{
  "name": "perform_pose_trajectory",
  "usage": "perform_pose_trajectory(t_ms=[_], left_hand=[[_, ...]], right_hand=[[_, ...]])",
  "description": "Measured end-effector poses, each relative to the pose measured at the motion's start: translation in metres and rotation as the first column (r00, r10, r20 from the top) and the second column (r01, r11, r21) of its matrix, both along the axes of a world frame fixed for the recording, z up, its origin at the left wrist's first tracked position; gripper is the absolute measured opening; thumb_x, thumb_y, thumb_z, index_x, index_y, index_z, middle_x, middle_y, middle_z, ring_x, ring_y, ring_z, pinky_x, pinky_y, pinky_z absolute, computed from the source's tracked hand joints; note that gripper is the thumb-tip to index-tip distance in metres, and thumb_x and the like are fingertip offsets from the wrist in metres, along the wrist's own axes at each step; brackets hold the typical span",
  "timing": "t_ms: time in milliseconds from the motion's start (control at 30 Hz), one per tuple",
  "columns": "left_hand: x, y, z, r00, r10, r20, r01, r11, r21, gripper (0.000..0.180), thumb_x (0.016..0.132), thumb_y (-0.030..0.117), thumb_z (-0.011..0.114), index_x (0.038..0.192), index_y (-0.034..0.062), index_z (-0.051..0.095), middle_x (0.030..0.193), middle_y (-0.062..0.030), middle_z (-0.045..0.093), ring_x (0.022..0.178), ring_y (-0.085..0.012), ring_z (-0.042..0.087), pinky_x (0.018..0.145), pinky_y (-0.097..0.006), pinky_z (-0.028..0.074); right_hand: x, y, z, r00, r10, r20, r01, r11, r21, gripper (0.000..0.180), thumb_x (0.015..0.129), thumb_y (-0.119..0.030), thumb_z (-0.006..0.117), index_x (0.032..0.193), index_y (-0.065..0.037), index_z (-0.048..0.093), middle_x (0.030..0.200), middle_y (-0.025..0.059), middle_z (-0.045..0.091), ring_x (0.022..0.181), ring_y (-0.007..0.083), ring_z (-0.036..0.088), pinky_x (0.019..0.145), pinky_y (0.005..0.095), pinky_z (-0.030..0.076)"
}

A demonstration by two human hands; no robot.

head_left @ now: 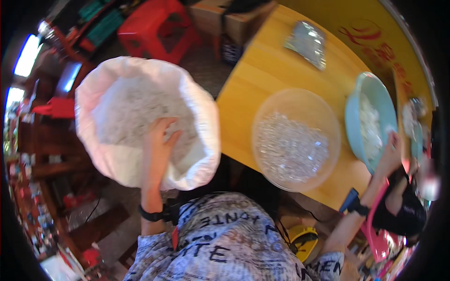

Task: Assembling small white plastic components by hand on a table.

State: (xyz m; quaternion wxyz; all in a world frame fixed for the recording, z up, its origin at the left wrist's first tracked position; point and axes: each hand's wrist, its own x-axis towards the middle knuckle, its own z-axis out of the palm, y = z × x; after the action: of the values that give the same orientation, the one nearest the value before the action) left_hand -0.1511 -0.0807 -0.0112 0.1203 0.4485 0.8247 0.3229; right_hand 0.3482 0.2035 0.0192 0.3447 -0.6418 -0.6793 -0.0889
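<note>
My left hand (160,138) is down in the mouth of a large white sack (204,154). Its thumb and forefinger are apart, and the other fingers hardly show. Small clear plastic-looking pieces (129,107) fill much of the sack. At the right, my right hand (390,152) is at the near right edge of a light blue basin (352,112). Those fingers are pinched together at a small whitish bit, too small to name. Whitish pieces (370,126) lie inside the basin. Between the hands, a translucent round tub (300,95) holds many shiny clear pieces (293,147).
The tub and basin stand on a yellow wooden table (248,75), with a silvery clear bag (309,43) at its far end. Beyond the sack is a red plastic stool (152,28). A black-and-pink item (398,210) lies near my right forearm.
</note>
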Motion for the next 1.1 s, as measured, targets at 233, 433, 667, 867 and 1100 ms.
perform_pose_trajectory(t_ms=[233,433,667,867,1100], left_hand=[[-0.008,0.006,-0.019,0.983,0.0,0.185,0.004,1.0,-0.022,0.02,0.077,0.001,0.066,0.096,-0.0025,0.064,0.087,-0.0125,0.06,0.077,-0.0232,0.059,0.07,-0.031,0.047],[-0.009,0.008,-0.019,0.985,0.005,0.173,-0.001,1.0,-0.022,0.015,0.081,0.004,0.063,0.095,-0.0026,0.064,0.083,-0.0133,0.065,0.073,-0.0213,0.062,0.073,-0.03,0.047],[0.014,0.004,0.01,0.977,0.096,0.189,-0.135,0.968,0.212,0.012,0.084,0.003,0.063,0.095,-0.002,0.064,0.093,-0.0091,0.065,0.088,-0.0175,0.06,0.083,-0.029,0.045],[0.066,0.01,0.043,0.861,-0.381,0.338,0.102,0.779,0.619,0.01,0.085,-0.006,0.055,0.093,0.0005,0.057,0.116,-0.0188,0.056,0.107,-0.0247,0.056,0.09,-0.034,0.046],[0.127,0.05,0.035,0.262,-0.601,0.755,0.194,0.799,0.569,0.005,0.089,0.0,0.052,0.093,-0.0013,0.05,0.112,-0.0213,0.057,0.105,-0.023,0.058,0.079,-0.033,0.054]], right_hand=[[-0.115,-0.066,0.019,0.86,0.358,-0.364,-0.38,0.925,0.011,0.024,0.084,-0.007,0.065,0.108,-0.005,0.063,0.096,0.0092,0.067,0.084,0.0141,0.063,0.068,0.0263,0.051],[-0.187,-0.105,0.003,0.825,0.495,-0.272,-0.564,0.74,-0.367,0.009,0.08,-0.008,0.065,0.088,-0.006,0.064,0.084,0.0085,0.066,0.075,0.023,0.064,0.066,0.032,0.05],[-0.186,-0.095,-0.011,0.831,0.51,-0.222,-0.547,0.676,-0.494,0.01,0.079,-0.012,0.065,0.081,-0.003,0.062,0.08,0.0107,0.065,0.072,0.0283,0.063,0.065,0.0366,0.048],[-0.189,-0.096,-0.019,0.786,0.539,-0.304,-0.616,0.634,-0.468,0.01,0.077,-0.009,0.064,0.082,-0.001,0.061,0.076,0.0137,0.064,0.069,0.0286,0.062,0.062,0.0351,0.048],[-0.187,-0.112,-0.004,0.738,0.338,-0.585,-0.645,0.608,-0.463,0.009,0.082,-0.007,0.065,0.088,0.0,0.063,0.078,0.009,0.065,0.067,0.0169,0.062,0.062,0.029,0.049]])
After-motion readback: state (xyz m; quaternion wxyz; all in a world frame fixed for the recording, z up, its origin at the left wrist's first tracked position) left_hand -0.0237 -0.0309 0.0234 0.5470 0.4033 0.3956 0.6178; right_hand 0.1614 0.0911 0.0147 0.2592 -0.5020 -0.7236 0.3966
